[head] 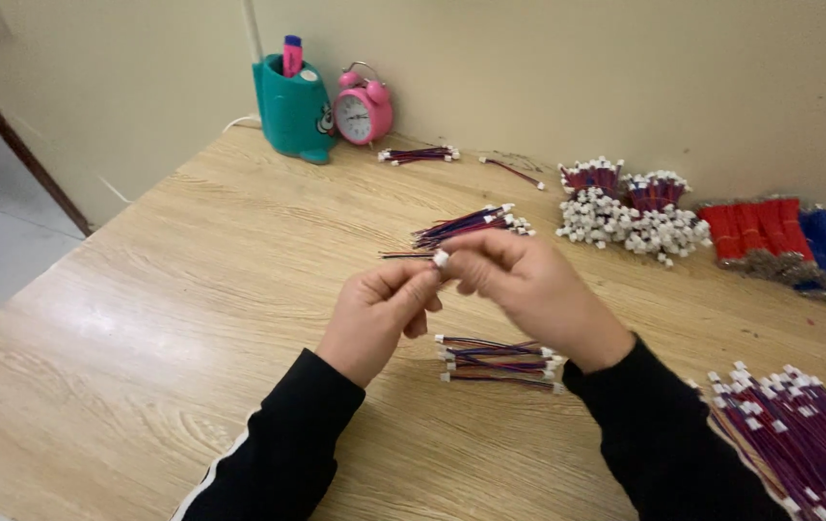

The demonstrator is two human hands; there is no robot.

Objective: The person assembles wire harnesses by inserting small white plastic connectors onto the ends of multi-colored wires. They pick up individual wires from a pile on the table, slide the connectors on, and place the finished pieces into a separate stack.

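Note:
Above the middle of the wooden table, my left hand and my right hand meet, both pinching a small white connector with thin red and blue wires trailing left. My right hand also holds a bundle of wire leads with white plugs that fans out behind the fingers. A small pile of finished wire leads lies on the table just below my hands.
A large heap of wire leads lies at the right front. White-plug bundles and red and blue wire bundles line the back wall. A teal pen holder and pink alarm clock stand at the back.

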